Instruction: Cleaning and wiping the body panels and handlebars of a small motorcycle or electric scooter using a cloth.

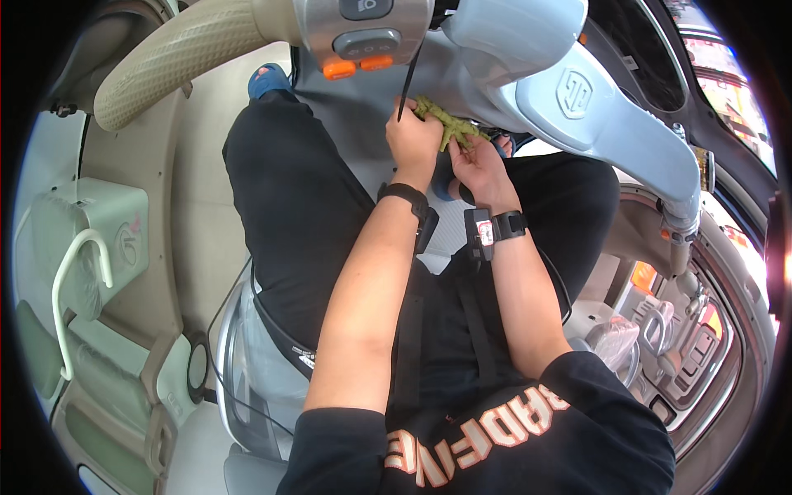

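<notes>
A crumpled olive-green textured cloth (447, 120) is bunched between both hands, low in front of the grey front panel of a handlebar-steered vehicle. My left hand (416, 137) has its fingers curled closed around the cloth's left part. Palm partly up, my right hand (481, 166) grips the cloth's lower right edge with its fingertips. A thin black lever (409, 80) slants down from the handlebar and crosses in front of my left fingers. Cloth and fingers partly hide what lies behind them, beside the steering column.
Overhead, the beige left grip (179, 59) and a switch pod (365, 40) with orange buttons jut out. The pale blue handlebar arm (594, 111) curves down to the right. My knees flank the hands. A green seat (102, 365) and pale hooked rail (60, 297) stand left.
</notes>
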`<state>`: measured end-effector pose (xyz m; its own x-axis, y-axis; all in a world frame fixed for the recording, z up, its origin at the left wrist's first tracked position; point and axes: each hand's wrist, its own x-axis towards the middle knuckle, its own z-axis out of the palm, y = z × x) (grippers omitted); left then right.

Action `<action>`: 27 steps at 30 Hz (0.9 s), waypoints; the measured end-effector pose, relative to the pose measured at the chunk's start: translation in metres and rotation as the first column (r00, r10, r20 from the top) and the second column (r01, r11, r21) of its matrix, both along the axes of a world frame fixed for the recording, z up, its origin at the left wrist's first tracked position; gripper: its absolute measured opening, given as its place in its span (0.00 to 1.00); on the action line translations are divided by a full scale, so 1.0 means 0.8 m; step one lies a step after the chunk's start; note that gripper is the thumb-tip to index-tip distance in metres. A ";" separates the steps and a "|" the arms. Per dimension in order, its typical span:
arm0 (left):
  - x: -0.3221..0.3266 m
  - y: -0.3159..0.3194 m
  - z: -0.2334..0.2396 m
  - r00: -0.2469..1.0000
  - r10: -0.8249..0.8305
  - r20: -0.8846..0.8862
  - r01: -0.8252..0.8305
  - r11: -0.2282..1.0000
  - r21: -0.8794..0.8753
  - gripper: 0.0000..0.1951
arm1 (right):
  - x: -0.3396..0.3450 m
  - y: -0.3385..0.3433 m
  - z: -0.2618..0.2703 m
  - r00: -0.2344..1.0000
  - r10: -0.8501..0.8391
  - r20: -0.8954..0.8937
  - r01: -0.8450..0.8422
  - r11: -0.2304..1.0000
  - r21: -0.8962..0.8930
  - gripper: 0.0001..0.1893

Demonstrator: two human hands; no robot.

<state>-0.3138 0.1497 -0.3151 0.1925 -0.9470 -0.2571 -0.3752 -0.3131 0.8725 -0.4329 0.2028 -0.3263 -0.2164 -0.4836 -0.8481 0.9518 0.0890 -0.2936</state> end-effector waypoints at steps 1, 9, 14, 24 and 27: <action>0.000 0.000 -0.001 1.000 0.000 0.004 0.000 1.000 0.002 0.12 | 0.000 -0.002 -0.005 0.999 -0.033 -0.019 0.033 0.999 0.016 0.11; 0.004 -0.003 -0.035 0.985 -0.167 0.045 0.161 0.981 0.107 0.16 | -0.017 -0.012 -0.080 1.000 -0.017 -0.017 0.020 0.988 0.154 0.09; -0.004 0.005 -0.038 0.992 -0.124 -0.036 0.129 0.972 0.197 0.19 | -0.011 -0.005 -0.073 0.969 0.155 -0.192 -0.122 0.977 0.173 0.08; -0.026 0.030 0.013 0.981 0.057 -0.184 -0.043 0.996 0.082 0.14 | -0.002 0.014 0.026 0.973 0.077 -0.216 -0.087 0.995 -0.038 0.08; -0.026 0.036 0.025 0.952 0.068 -0.300 -0.062 0.998 0.027 0.12 | -0.003 0.021 0.043 0.963 0.113 -0.245 -0.150 0.979 -0.138 0.08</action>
<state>-0.3344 0.1786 -0.2950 0.1651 -0.9301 -0.3280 -0.0753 -0.3435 0.9361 -0.4354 0.2196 -0.2920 -0.3265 -0.6418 -0.6939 0.8370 0.1447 -0.5277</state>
